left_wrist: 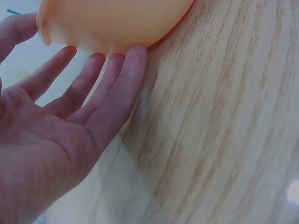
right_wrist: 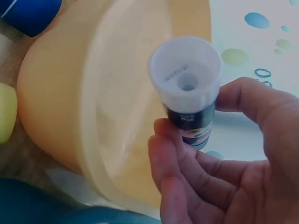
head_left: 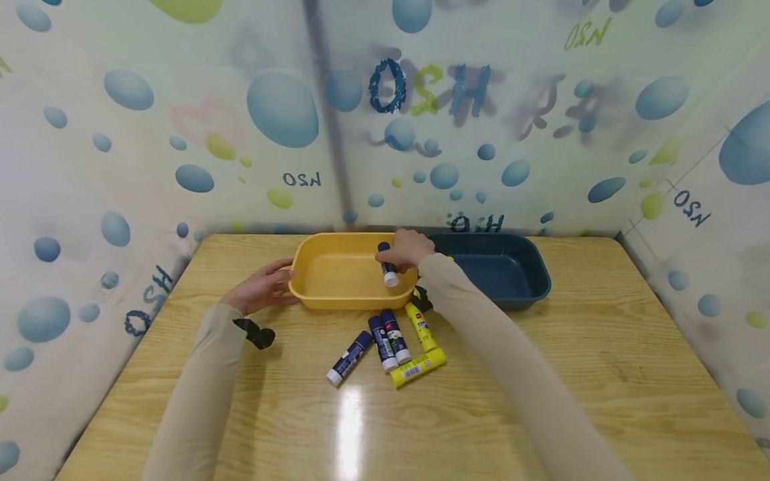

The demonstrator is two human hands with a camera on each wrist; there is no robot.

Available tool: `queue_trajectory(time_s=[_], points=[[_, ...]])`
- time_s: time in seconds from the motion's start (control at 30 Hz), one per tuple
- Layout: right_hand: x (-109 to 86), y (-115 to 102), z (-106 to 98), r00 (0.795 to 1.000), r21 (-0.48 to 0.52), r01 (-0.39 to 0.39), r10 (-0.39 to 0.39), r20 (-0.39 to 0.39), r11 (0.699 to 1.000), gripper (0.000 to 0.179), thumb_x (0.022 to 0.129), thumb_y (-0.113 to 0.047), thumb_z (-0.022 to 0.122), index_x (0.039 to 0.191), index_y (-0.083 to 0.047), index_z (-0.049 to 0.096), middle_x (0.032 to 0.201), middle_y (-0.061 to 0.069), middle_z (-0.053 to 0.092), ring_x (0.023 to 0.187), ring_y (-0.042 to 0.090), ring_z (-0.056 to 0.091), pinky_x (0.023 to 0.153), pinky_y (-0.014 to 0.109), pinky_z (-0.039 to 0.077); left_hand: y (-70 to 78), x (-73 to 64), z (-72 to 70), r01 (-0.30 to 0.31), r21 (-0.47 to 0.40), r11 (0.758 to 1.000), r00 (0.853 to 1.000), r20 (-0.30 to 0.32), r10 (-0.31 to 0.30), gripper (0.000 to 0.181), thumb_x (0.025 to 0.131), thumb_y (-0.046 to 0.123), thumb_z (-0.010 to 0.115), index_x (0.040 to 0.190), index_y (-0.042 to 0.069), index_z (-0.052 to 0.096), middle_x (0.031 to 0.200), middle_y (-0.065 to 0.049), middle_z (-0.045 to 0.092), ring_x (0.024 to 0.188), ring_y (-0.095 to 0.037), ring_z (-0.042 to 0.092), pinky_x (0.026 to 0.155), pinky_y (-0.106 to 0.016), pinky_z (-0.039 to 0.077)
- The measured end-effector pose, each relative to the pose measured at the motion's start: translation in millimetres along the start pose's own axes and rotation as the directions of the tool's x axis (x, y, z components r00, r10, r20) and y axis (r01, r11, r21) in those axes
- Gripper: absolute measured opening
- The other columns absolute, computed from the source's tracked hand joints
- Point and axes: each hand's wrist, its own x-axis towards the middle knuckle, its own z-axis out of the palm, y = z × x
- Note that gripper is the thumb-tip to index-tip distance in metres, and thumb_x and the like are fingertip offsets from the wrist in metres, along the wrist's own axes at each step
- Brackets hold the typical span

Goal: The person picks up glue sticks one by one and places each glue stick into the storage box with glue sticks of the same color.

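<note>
My right hand [head_left: 412,248] pinches a dark blue glue stick [head_left: 388,266] between thumb and fingers, above the right part of the yellow bin [head_left: 337,304]. Its white base [right_wrist: 187,70] faces the right wrist camera. My left hand [head_left: 260,288] touches the bin's left end; in the left wrist view its fairly straight fingertips rest against the outer wall. In front of the bin lie three blue glue sticks, one slanted at the left [head_left: 350,358] and two side by side [head_left: 395,336]. Two yellow glue sticks [head_left: 418,367] lie just right of them.
A dark blue bin [head_left: 535,294] stands right beside the yellow one, partly behind my right forearm. A bit of yellow [head_left: 450,258] shows at its left, mostly hidden by the sleeve. Both bins sit near the back edge of the wooden table [head_left: 601,347], before a patterned curtain.
</note>
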Motion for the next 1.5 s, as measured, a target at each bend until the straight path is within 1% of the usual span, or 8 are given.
queue_trajectory(time_s=[0.23, 0.47, 0.6, 0.77, 0.97, 1.2, 1.37, 1.5], points=[[11.8, -6.2, 9.4, 0.994, 0.116, -0.094, 0.087, 0.066, 0.989, 0.041, 0.089, -0.043, 0.065, 0.095, -0.002, 0.066, 0.075, 0.008, 0.067, 0.079, 0.024, 0.069, 0.072, 0.030, 0.056, -0.3, 0.0, -1.7, 0.000, 0.003, 1.000, 1.000, 0.009, 0.000, 0.062, 0.104, 0.019, 0.045, 0.155, 0.008, 0.011, 0.151, -0.022, 0.023, 0.108, -0.019, 0.056, 0.098, -0.051, 0.043], [38.5, -2.7, 15.3, 0.974, 0.194, -0.194, 0.166, 0.153, 0.962, 0.036, 0.089, -0.037, 0.066, 0.100, -0.003, 0.065, 0.083, 0.010, 0.068, 0.068, 0.021, 0.065, 0.056, 0.024, 0.053, 0.3, -0.7, -1.7, -0.004, -0.008, 1.000, 1.000, 0.018, 0.004, 0.061, 0.104, 0.018, 0.045, 0.154, 0.006, 0.012, 0.151, -0.022, 0.023, 0.110, -0.020, 0.056, 0.099, -0.052, 0.042], [52.9, -1.4, 16.3, 0.968, 0.134, -0.213, 0.190, 0.165, 0.968, 0.029, 0.085, -0.032, 0.065, 0.093, -0.004, 0.069, 0.077, 0.008, 0.069, 0.065, 0.018, 0.061, 0.054, 0.023, 0.047, 0.8, -0.6, -1.6, 0.000, -0.021, 1.000, 1.000, 0.014, 0.001, 0.060, 0.104, 0.017, 0.045, 0.154, 0.007, 0.014, 0.151, -0.021, 0.023, 0.111, -0.021, 0.055, 0.099, -0.051, 0.042], [59.7, -3.8, 20.0, 0.965, -0.009, -0.237, 0.237, 0.113, 0.971, 0.016, 0.079, -0.026, 0.066, 0.078, -0.010, 0.069, 0.069, 0.003, 0.059, 0.064, 0.018, 0.054, 0.054, 0.027, 0.040, -0.4, 0.8, 0.4, -0.010, -0.030, 0.999, 1.000, 0.013, 0.010, 0.060, 0.104, 0.017, 0.045, 0.154, 0.007, 0.014, 0.150, -0.022, 0.024, 0.108, -0.019, 0.057, 0.098, -0.051, 0.043], [70.1, -7.5, 24.4, 0.949, -0.184, -0.261, 0.287, 0.132, 0.948, 0.014, 0.082, -0.026, 0.065, 0.084, -0.012, 0.068, 0.087, 0.004, 0.057, 0.077, 0.019, 0.053, 0.060, 0.027, 0.042, -4.1, 2.0, 1.1, -0.025, -0.032, 0.999, 0.999, 0.030, 0.026, 0.061, 0.104, 0.016, 0.044, 0.154, 0.006, 0.011, 0.148, -0.023, 0.025, 0.108, -0.019, 0.057, 0.098, -0.051, 0.044], [81.9, -9.8, 29.9, 0.920, -0.157, -0.352, 0.372, 0.127, 0.923, 0.021, 0.079, -0.023, 0.071, 0.094, -0.009, 0.069, 0.098, 0.007, 0.059, 0.083, 0.019, 0.057, 0.057, 0.025, 0.046, -3.4, 2.6, -0.5, -0.019, -0.029, 0.999, 1.000, 0.021, 0.020, 0.061, 0.104, 0.017, 0.045, 0.154, 0.007, 0.012, 0.151, -0.022, 0.023, 0.110, -0.019, 0.055, 0.097, -0.050, 0.045], [81.0, -10.3, 27.7, 0.927, -0.191, -0.319, 0.348, 0.142, 0.928, 0.017, 0.080, -0.024, 0.071, 0.091, -0.011, 0.070, 0.097, 0.006, 0.058, 0.081, 0.018, 0.056, 0.057, 0.025, 0.046, -2.5, 1.8, -0.4, -0.019, -0.031, 0.999, 1.000, 0.013, 0.019, 0.062, 0.103, 0.018, 0.046, 0.154, 0.007, 0.012, 0.151, -0.022, 0.023, 0.109, -0.018, 0.056, 0.097, -0.050, 0.045], [67.3, -14.1, 21.4, 0.934, -0.196, -0.294, 0.325, 0.151, 0.935, 0.017, 0.084, -0.024, 0.069, 0.094, -0.011, 0.070, 0.098, 0.006, 0.057, 0.082, 0.018, 0.054, 0.061, 0.024, 0.046, -3.2, 1.2, -1.2, -0.032, -0.028, 0.999, 0.999, 0.022, 0.032, 0.062, 0.104, 0.017, 0.045, 0.154, 0.006, 0.011, 0.149, -0.024, 0.024, 0.108, -0.018, 0.057, 0.097, -0.051, 0.044]])
